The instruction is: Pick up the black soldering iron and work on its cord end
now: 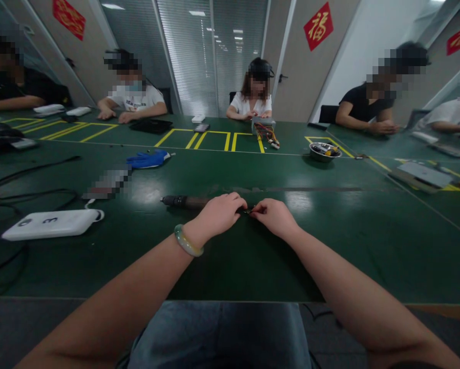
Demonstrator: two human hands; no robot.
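Note:
My left hand point(220, 212) is closed around the front end of a dark electric screwdriver point(184, 201) that lies on the green table point(222, 251), its body pointing left. My right hand point(274, 215) is pinched shut just right of the tool's tip, on something too small to make out. The two hands nearly touch at the tip. A pale green bangle point(187, 242) sits on my left wrist.
A white power pack marked 3 point(51, 223) with black cables lies at the left. A blue glove point(149, 159) lies beyond it. A metal bowl point(324, 151) and a wired grey box point(264, 125) stand farther back. Several people sit around the table.

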